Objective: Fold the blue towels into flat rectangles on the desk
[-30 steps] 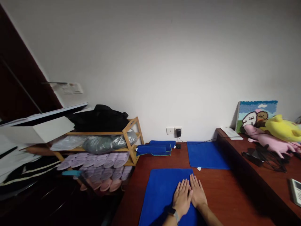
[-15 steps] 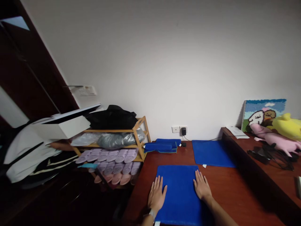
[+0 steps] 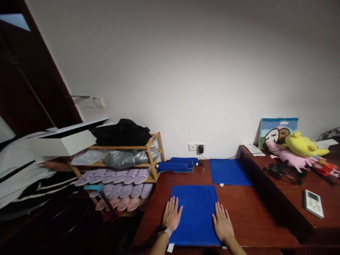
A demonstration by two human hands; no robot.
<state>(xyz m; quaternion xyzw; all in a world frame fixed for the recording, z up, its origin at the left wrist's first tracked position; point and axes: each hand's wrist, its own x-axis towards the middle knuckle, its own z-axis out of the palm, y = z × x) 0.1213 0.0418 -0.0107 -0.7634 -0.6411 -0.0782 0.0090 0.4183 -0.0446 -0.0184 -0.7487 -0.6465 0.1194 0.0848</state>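
Reddish-brown wooden desk (image 3: pixel 252 219) stands against a plain pale wall (image 3: pixel 170 78). Clock positions below are read from the centre of the front blue cloth (image 3: pixel 196 216), with 12 o'clock toward the wall. This cloth lies flat and unfolded on the desk; a white tag (image 3: pixel 170 247) projects at its 7 o'clock corner. Left hand (image 3: pixel 172 215): placed at the 9 o'clock edge, palm down, fingers extended and slightly spread, thumb over the cloth; a watch (image 3: pixel 167 231) is worn on the wrist. Right hand (image 3: pixel 222 222): placed at the 3 o'clock edge, palm down, fingers extended, thumb apart from them. Neither hand grips anything. Folded blue cloths (image 3: pixel 175 165) rest at 11 o'clock, near the wall. A second flat blue cloth (image 3: pixel 230 172) lies at 1 o'clock, apart from the first. A black adapter (image 3: pixel 201 149) is plugged in at 12 o'clock. Plush toys (image 3: pixel 302 145) sit at 2 o'clock, and a wooden rack (image 3: pixel 148 157) holding slippers (image 3: pixel 120 176) stands at 10 o'clock.
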